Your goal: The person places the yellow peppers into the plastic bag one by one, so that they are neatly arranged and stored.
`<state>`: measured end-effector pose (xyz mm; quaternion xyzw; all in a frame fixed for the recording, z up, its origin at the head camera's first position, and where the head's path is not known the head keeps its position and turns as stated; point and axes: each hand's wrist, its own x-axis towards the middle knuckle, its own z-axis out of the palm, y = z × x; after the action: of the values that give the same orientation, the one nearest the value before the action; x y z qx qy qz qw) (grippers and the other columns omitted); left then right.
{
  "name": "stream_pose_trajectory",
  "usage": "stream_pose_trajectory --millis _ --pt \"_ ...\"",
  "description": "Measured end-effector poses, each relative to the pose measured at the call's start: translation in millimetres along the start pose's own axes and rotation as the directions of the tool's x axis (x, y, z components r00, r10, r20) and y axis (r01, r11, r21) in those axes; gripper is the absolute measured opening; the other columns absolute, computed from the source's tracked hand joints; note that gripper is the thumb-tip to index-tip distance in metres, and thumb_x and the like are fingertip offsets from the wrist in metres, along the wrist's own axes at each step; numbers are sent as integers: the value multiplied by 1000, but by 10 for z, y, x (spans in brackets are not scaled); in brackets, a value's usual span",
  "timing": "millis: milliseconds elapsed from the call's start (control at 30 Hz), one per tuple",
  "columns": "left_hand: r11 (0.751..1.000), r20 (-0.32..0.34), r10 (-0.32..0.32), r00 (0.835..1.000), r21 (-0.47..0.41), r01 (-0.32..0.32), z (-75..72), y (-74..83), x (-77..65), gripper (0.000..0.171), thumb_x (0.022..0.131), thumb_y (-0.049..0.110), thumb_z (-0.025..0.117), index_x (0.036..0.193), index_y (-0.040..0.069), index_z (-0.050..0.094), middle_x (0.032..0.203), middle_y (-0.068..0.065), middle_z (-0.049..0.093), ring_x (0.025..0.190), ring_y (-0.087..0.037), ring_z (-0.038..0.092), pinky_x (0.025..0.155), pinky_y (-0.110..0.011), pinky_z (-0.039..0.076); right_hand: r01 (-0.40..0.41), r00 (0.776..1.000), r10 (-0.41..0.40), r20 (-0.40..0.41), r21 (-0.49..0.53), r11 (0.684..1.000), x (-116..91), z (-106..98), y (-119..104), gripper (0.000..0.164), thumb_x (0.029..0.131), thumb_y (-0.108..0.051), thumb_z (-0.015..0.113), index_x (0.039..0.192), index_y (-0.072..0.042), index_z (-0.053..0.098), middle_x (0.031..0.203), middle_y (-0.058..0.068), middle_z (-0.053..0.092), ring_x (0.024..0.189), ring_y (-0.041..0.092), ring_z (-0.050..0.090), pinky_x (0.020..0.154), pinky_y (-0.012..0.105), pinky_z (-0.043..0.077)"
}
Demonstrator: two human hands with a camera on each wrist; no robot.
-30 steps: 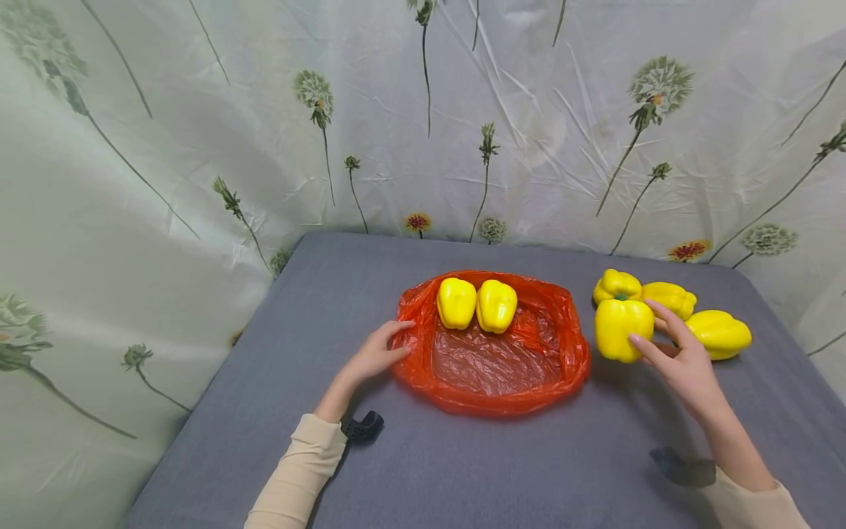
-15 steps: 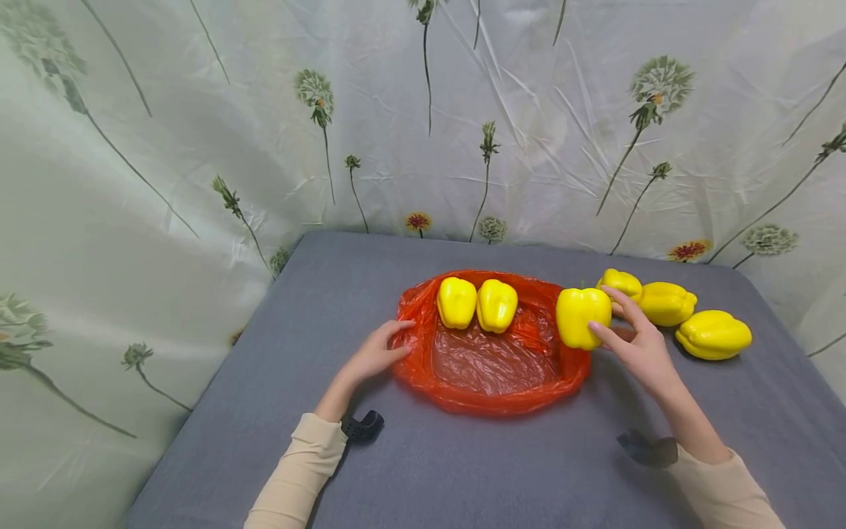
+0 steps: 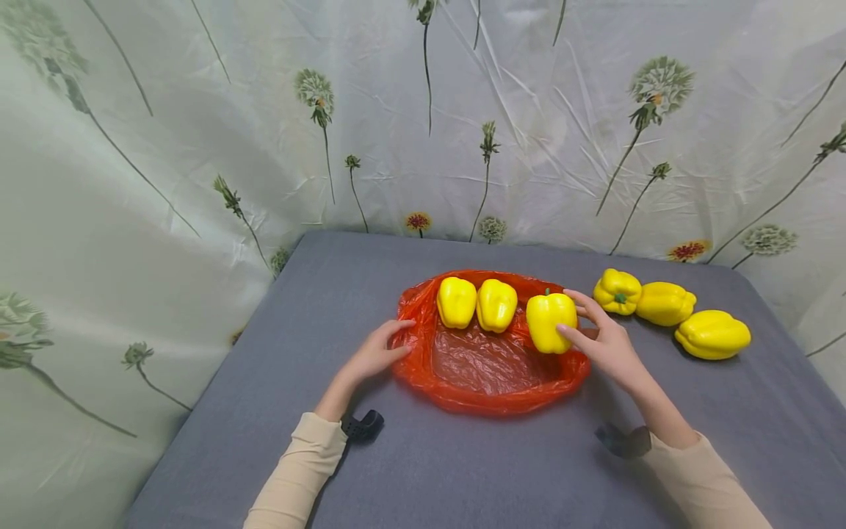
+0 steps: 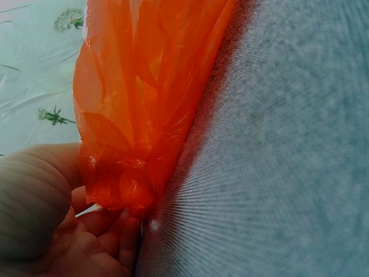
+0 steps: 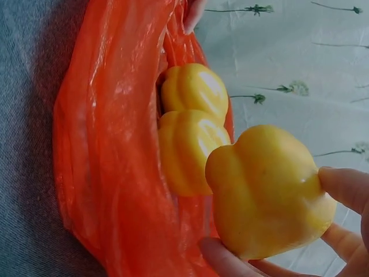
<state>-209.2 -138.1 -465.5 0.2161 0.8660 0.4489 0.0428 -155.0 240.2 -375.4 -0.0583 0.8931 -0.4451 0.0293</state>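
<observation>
My right hand (image 3: 608,349) grips a yellow bell pepper (image 3: 550,323), its green stem up, over the right part of an open red plastic bag (image 3: 489,404). In the right wrist view the thumb and fingers hold this pepper (image 5: 268,193) from the side. Two more yellow peppers, a left one (image 3: 456,303) and a right one (image 3: 497,306), stand side by side at the back inside the bag. At the bag's left edge my left hand (image 3: 377,353) pinches the rim; the left wrist view shows the gathered red plastic (image 4: 130,184) between thumb and fingers.
Three yellow peppers lie on the grey tabletop (image 3: 502,470) to the right: one (image 3: 617,292) with its stem facing front, a middle one (image 3: 666,303) and an outer one (image 3: 714,335). A flower-print curtain (image 3: 423,147) hangs behind the table.
My right hand has carried its pepper leftward, from beside the loose peppers to over the right side of the bag. The left hand and the two peppers in the bag have stayed put.
</observation>
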Motion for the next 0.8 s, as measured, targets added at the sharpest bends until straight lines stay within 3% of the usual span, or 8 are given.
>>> stream_pose_trajectory --millis 267,600,733,800 --pt "1000 -3 7 1000 -15 -7 -4 15 -6 46 87 9 61 131 1 51 131 -22 54 126 -38 47 107 -53 35 -18 1000 18 -5 -21 1000 87 31 29 66 94 -34 53 149 -18 21 139 34 36 114 50 54 80 47 57" --pt "1000 1 14 1000 -15 -14 -9 46 -8 46 87 9 61 131 0 50 130 -23 54 126 -38 47 107 -53 35 -21 1000 23 13 -117 993 193 121 92 66 94 -40 51 148 -16 22 143 28 37 129 46 38 96 63 42" --pt "1000 -3 21 1000 -10 -21 -9 47 -5 46 87 8 61 131 -1 50 130 -23 54 125 -38 47 107 -53 36 -28 999 31 19 -142 989 257 179 130 66 95 -40 49 148 -15 20 142 28 37 127 46 39 95 63 42" --pt "1000 -3 19 1000 -6 -19 -8 45 -7 46 87 8 60 131 -1 50 129 -23 54 125 -38 48 107 -53 36 -37 999 39 15 -142 989 284 206 147 65 95 -38 49 148 -13 19 141 30 38 118 44 48 90 56 50"
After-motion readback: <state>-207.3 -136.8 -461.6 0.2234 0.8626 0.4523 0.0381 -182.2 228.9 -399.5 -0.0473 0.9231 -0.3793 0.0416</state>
